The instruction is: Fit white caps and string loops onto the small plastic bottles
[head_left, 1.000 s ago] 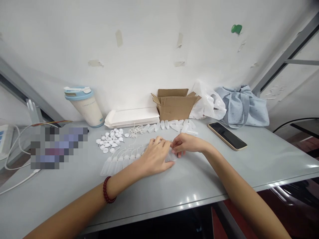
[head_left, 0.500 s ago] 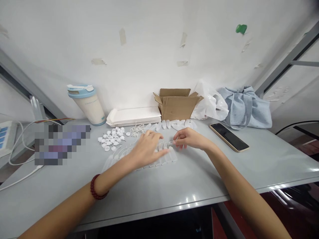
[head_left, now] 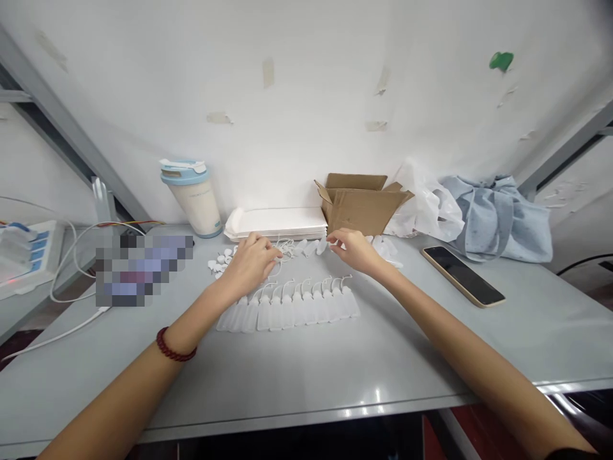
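Observation:
My left hand (head_left: 251, 262) reaches over the pile of small white caps (head_left: 219, 260) and the tangle of white cords (head_left: 287, 248). Its fingers are curled, with thumb and forefinger at the cords; what lies between them is hidden. My right hand (head_left: 355, 249) is at the loose translucent bottle-shaped pieces (head_left: 311, 247) near the cardboard box, its bent fingertips closed on one of them. In front of both hands a row of similar translucent pieces (head_left: 292, 313) lies side by side, each with a white cord at its top.
Behind stand a tumbler (head_left: 194, 201), stacked white trays (head_left: 278, 222), an open cardboard box (head_left: 359, 207) and a white plastic bag (head_left: 426, 204). At right are a phone (head_left: 462, 276) and a blue cloth bag (head_left: 498, 217). A power strip (head_left: 36, 255) and cables sit at left.
My left hand has moved back and left from above the row to the cords and caps. My right hand has gone from the row's right end back to the loose pieces. The view has shifted left.

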